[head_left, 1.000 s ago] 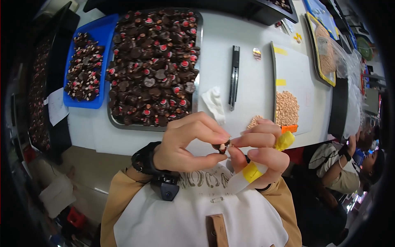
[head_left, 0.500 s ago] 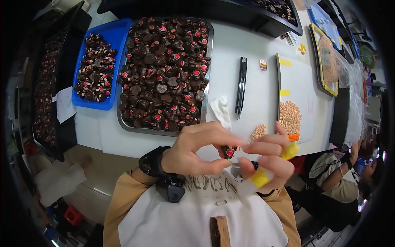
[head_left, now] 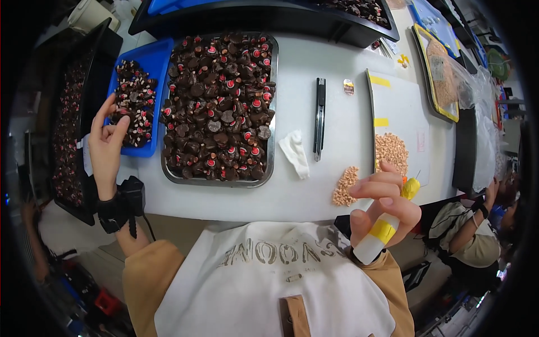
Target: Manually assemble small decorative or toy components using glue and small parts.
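Note:
My left hand point(head_left: 105, 146) is over the near left part of a blue tray point(head_left: 163, 62), thumb and forefinger apart around small dark brown pieces point(head_left: 135, 104) that lie in it with red-and-white discs and pale bits. It looks open, though a piece between the fingertips is hard to rule out. My right hand point(head_left: 387, 196) is closed around a white tool with yellow wrapping point(head_left: 383, 229), a thin needle-like tip pointing away from me. Just left of that hand lies a small heap of tan bits point(head_left: 344, 188) on the white table.
A large metal tray point(head_left: 264, 178) of dark brown pieces fills the table's middle left. Right of it lie a white cloth point(head_left: 295, 154), a box cutter point(head_left: 320, 118) and a white board point(head_left: 398, 106) with tan granules point(head_left: 392, 150). Black bins point(head_left: 269, 29) stand behind; a person sits at right.
My left hand has moved from in front of my chest, where it pinched a dark brown piece, far left to the blue tray. My right hand stays near, still with the tool.

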The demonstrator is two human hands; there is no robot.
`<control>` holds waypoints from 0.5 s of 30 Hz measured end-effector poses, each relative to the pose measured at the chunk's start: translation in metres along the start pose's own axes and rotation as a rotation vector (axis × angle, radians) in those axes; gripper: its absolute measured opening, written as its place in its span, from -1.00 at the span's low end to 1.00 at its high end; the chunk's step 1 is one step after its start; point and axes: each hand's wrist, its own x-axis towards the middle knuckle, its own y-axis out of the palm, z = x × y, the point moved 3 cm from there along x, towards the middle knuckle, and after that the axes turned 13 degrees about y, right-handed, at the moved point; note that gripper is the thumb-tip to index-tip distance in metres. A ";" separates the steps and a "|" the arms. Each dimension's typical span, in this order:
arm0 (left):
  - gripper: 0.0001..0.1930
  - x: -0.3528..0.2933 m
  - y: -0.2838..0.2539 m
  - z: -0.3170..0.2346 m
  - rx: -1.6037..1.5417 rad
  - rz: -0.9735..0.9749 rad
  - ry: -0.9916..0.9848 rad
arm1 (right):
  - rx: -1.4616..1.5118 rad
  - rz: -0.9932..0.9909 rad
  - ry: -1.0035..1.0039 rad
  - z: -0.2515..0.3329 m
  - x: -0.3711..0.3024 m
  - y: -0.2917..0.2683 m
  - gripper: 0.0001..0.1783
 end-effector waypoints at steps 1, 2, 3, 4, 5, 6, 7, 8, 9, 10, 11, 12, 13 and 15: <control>-0.52 0.004 0.002 0.000 0.097 -0.009 0.116 | 0.003 0.017 -0.009 0.000 -0.001 -0.002 -0.57; -0.50 0.002 0.006 -0.003 0.072 0.014 0.180 | 0.005 0.035 -0.019 0.000 -0.001 -0.001 -0.57; -0.55 -0.003 0.017 -0.021 0.039 0.061 0.188 | 0.006 0.033 -0.016 -0.001 -0.002 -0.002 -0.57; -0.58 -0.005 0.027 -0.029 0.113 0.200 0.238 | 0.027 -0.004 -0.003 -0.002 -0.002 -0.002 -0.58; -0.61 -0.006 0.037 -0.036 0.186 0.339 0.288 | 0.048 -0.040 0.009 -0.003 -0.003 -0.004 -0.58; -0.66 -0.005 0.049 -0.048 0.246 0.373 0.279 | 0.047 -0.038 0.010 -0.004 -0.003 -0.006 -0.58; -0.68 -0.004 0.056 -0.052 0.297 0.342 0.414 | 0.049 -0.042 0.009 -0.003 -0.003 -0.007 -0.59; -0.71 -0.003 0.059 -0.050 0.312 0.343 0.398 | 0.051 -0.046 0.007 -0.002 -0.003 -0.008 -0.60; -0.73 -0.001 0.062 -0.048 0.323 0.348 0.389 | 0.050 -0.048 0.006 -0.002 -0.003 -0.008 -0.60; -0.73 0.000 0.063 -0.046 0.322 0.348 0.392 | 0.057 -0.046 0.001 -0.003 -0.004 -0.007 -0.60; -0.75 0.001 0.063 -0.043 0.337 0.354 0.365 | 0.064 -0.044 -0.004 -0.003 -0.004 -0.006 -0.60; -0.76 0.001 0.063 -0.040 0.351 0.364 0.337 | 0.063 -0.046 -0.001 -0.003 -0.004 -0.006 -0.60; -0.76 0.002 0.062 -0.039 0.350 0.367 0.339 | 0.062 -0.047 0.001 -0.002 -0.005 -0.005 -0.59; -0.77 0.000 0.058 -0.042 0.365 0.310 0.395 | 0.058 -0.050 0.009 -0.004 -0.005 -0.005 -0.59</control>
